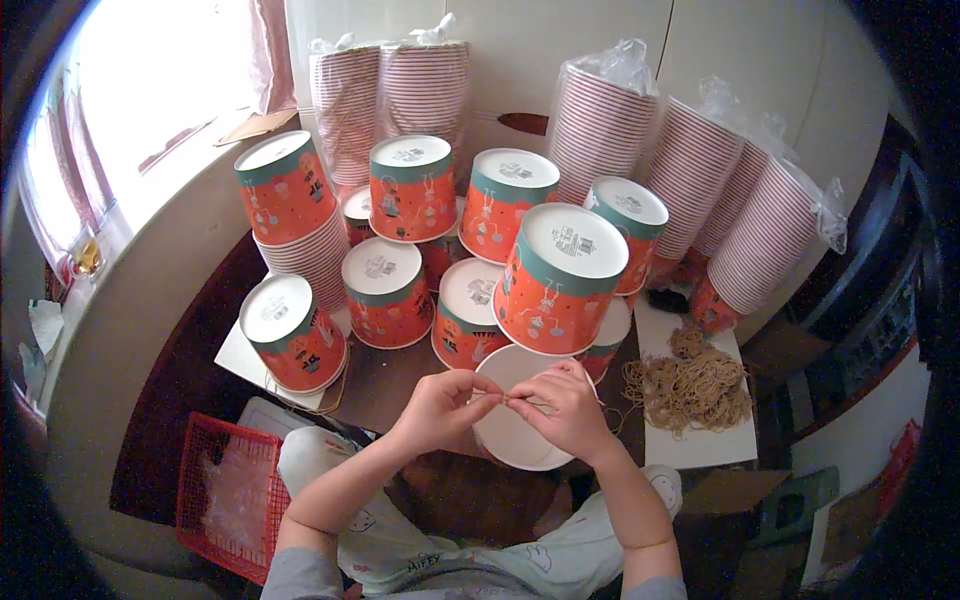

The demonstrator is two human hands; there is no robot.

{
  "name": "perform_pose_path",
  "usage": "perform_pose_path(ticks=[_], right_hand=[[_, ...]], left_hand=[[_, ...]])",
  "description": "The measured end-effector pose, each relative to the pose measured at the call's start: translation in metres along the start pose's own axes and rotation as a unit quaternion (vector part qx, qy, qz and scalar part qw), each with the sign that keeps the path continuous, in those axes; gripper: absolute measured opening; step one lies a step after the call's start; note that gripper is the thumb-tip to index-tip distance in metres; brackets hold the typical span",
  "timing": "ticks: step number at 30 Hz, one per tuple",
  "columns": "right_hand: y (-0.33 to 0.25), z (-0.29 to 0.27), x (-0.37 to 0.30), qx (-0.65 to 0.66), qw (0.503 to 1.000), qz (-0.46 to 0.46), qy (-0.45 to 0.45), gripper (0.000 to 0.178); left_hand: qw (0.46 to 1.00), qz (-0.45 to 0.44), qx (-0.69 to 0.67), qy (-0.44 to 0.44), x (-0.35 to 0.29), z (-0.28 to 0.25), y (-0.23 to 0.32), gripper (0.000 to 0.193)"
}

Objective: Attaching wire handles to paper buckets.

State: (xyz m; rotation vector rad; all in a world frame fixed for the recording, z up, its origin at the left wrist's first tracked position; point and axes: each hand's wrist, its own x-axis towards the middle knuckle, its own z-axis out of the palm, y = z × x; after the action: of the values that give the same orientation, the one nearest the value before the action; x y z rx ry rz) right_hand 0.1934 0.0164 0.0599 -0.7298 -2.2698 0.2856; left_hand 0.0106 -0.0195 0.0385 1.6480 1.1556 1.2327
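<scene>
My left hand (447, 408) and my right hand (567, 408) meet over the mouth of a white-lined paper bucket (520, 445), which tilts toward me at the table's near edge. Thumb and forefinger of each hand pinch a thin tan cord (506, 397), their tips almost touching. Most of the cord is hidden by the fingers. Just beyond my hands, an orange and green paper bucket (562, 285) stands upside down on top of others. To the right, a tangled heap of tan cords (690, 385) lies on a white board (705, 448).
Several more upside-down orange buckets (390, 295) crowd the table (375, 395). Tall bagged stacks of nested buckets (605, 125) line the wall behind. A red plastic basket (232, 490) with clear plastic inside sits at lower left, a window (170, 80) at upper left.
</scene>
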Motion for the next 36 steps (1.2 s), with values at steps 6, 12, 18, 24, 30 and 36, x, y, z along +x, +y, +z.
perform_pose_path(ticks=[6,12,18,24,30,36], right_hand=[[0.005,0.001,-0.003,0.027,0.999,0.017,-0.020,0.012],[0.004,-0.001,-0.001,0.040,0.999,0.008,-0.004,0.010],[0.002,-0.001,-0.001,0.056,0.997,0.040,-0.027,0.019],[-0.003,0.012,-0.001,0.119,0.991,0.055,0.000,0.026],[0.002,0.018,-0.003,0.034,0.997,-0.039,0.055,0.019],[0.001,0.014,-0.001,0.059,0.997,-0.025,0.049,0.014]], left_hand=[[0.999,-0.023,-0.037,-0.011,-0.001,0.001,0.004,0.014],[1.000,-0.014,0.018,0.022,0.000,-0.001,0.002,0.013],[0.999,0.004,0.009,0.031,0.001,-0.001,-0.007,0.013],[1.000,-0.005,0.011,0.006,0.001,0.000,0.000,0.015],[1.000,-0.024,-0.006,-0.010,0.002,-0.001,-0.006,0.017],[0.967,-0.076,-0.234,-0.061,0.001,0.005,-0.001,0.019]])
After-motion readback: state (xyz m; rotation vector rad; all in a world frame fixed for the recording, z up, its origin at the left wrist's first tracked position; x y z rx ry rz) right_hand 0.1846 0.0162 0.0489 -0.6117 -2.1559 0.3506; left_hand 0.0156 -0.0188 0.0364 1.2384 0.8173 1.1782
